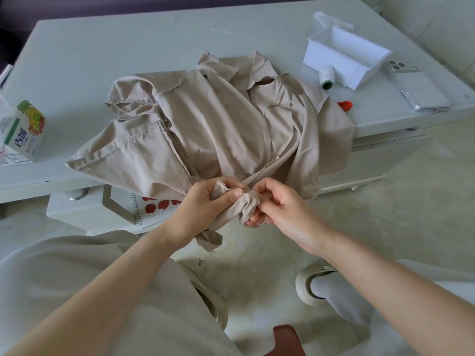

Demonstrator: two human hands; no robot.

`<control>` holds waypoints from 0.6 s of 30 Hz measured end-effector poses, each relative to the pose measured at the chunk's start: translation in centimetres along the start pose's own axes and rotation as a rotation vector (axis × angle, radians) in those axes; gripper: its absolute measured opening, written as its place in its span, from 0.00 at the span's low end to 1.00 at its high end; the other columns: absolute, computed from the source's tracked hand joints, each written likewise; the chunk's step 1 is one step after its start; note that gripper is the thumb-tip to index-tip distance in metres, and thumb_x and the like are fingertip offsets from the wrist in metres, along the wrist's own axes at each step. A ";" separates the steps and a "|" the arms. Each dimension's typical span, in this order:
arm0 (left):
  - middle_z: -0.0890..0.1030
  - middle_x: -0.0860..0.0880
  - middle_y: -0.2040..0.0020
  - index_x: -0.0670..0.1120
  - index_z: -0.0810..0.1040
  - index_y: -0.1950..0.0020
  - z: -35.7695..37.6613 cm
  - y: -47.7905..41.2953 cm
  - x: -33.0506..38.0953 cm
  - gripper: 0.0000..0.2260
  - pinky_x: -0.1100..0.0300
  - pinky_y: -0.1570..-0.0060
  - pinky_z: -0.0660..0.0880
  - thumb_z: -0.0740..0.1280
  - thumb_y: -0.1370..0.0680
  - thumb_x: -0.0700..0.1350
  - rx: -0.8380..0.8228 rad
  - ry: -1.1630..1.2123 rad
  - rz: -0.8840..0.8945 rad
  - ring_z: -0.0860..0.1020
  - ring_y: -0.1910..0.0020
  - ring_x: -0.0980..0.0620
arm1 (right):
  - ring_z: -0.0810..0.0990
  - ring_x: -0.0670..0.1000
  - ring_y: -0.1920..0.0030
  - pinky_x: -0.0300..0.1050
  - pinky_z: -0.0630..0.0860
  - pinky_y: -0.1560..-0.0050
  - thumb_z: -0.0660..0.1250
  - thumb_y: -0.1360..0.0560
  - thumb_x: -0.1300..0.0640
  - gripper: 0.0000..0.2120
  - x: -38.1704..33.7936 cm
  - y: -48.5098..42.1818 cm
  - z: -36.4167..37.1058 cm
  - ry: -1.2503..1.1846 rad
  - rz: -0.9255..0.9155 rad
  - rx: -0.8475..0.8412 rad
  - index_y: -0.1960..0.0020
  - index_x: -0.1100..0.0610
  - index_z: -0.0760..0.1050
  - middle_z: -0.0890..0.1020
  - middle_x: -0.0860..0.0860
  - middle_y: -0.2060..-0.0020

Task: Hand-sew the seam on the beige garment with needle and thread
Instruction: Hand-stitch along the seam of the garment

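Over the pale table [102, 60] edge the beige garment [205, 119] hangs to frame centre; left hand [205, 201] clutches the bunched seam [248, 201], right hand [280, 209] pinches it just beside, needle too small to tell

A single wide-angle camera sits on the person's head, facing forward and steeply down, so straight lines bow toward the frame edges. It is nearest to the bare forearms, which enter from 7 and 5 o'clock. The left hand [205, 201] and right hand [279, 209] meet just below centre on the crumpled beige cloth garment [218, 124]. Farther off, the glossy pale-white low table [102, 60] fills 9 to 2 o'clock, with an open white plastic box [344, 60] at 1 o'clock. Pale marbled floor [385, 214] spreads from 3 to 6 o'clock.
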State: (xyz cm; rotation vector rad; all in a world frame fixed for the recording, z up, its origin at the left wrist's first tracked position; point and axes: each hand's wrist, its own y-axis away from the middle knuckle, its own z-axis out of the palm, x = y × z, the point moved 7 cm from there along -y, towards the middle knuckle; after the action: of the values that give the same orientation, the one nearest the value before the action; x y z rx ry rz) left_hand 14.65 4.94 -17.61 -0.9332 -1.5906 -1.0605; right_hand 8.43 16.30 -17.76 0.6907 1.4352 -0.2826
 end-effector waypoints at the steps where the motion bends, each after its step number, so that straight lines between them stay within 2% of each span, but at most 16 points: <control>1: 0.84 0.51 0.60 0.49 0.82 0.57 0.0 0.0 -0.1 0.06 0.69 0.63 0.74 0.66 0.23 0.44 -0.006 -0.029 -0.008 0.78 0.64 0.60 | 0.79 0.43 0.70 0.36 0.75 0.61 0.59 0.21 0.63 0.08 0.1 0.0 0.1 -0.003 0.006 -0.001 0.58 0.56 0.71 0.78 0.46 0.74; 3: 0.83 0.53 0.61 0.49 0.81 0.60 0.0 0.1 -0.2 0.08 0.69 0.66 0.72 0.65 0.22 0.43 -0.031 -0.069 -0.033 0.77 0.67 0.61 | 0.77 0.42 0.71 0.35 0.74 0.62 0.58 0.20 0.64 0.10 0.2 -0.1 0.2 0.006 0.017 -0.012 0.59 0.56 0.71 0.78 0.45 0.75; 5: 0.80 0.59 0.69 0.42 0.80 0.58 0.3 0.3 -0.1 0.08 0.71 0.72 0.68 0.65 0.22 0.42 -0.077 -0.088 -0.058 0.73 0.73 0.63 | 0.76 0.41 0.72 0.34 0.73 0.63 0.58 0.20 0.65 0.11 0.4 0.0 0.2 0.014 0.030 -0.017 0.59 0.56 0.71 0.78 0.45 0.75; 7: 0.77 0.60 0.73 0.37 0.79 0.56 0.4 0.3 -0.1 0.09 0.72 0.76 0.66 0.65 0.22 0.42 -0.086 -0.077 -0.068 0.71 0.77 0.64 | 0.77 0.41 0.71 0.35 0.74 0.62 0.59 0.20 0.63 0.10 0.5 0.0 0.1 0.026 0.034 0.000 0.59 0.56 0.72 0.78 0.46 0.73; 11: 0.76 0.54 0.72 0.42 0.79 0.57 0.3 0.4 0.1 0.08 0.68 0.76 0.69 0.65 0.22 0.45 -0.073 0.010 -0.085 0.71 0.76 0.59 | 0.76 0.43 0.71 0.36 0.76 0.62 0.63 0.22 0.57 0.07 0.6 -0.2 -0.4 0.017 0.043 0.054 0.58 0.58 0.74 0.77 0.51 0.71; 13: 0.75 0.52 0.72 0.42 0.78 0.58 0.2 0.4 0.1 0.08 0.68 0.77 0.67 0.65 0.23 0.45 -0.063 0.051 -0.084 0.70 0.76 0.59 | 0.76 0.44 0.69 0.42 0.78 0.60 0.64 0.23 0.55 0.07 0.7 -0.3 -0.5 0.016 0.049 0.059 0.57 0.58 0.76 0.77 0.52 0.70; 15: 0.76 0.52 0.71 0.42 0.78 0.58 0.0 0.2 0.0 0.08 0.68 0.76 0.67 0.64 0.22 0.45 -0.042 0.075 -0.089 0.70 0.75 0.58 | 0.78 0.46 0.67 0.48 0.80 0.54 0.64 0.23 0.56 0.07 0.9 -0.4 -0.7 0.028 0.056 0.062 0.56 0.57 0.77 0.79 0.52 0.68; 18: 0.77 0.52 0.68 0.44 0.79 0.58 -0.1 0.1 -0.3 0.09 0.67 0.71 0.70 0.64 0.22 0.45 -0.034 0.050 -0.090 0.73 0.71 0.57 | 0.82 0.48 0.61 0.46 0.80 0.50 0.62 0.21 0.61 0.06 0.9 -0.5 -0.8 0.006 0.065 0.065 0.51 0.55 0.78 0.84 0.51 0.64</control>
State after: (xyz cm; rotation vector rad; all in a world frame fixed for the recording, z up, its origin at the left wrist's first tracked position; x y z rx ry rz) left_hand 14.84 4.87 -17.90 -0.8580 -1.5903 -1.1675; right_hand 7.66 16.54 -18.78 0.7901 1.4113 -0.2782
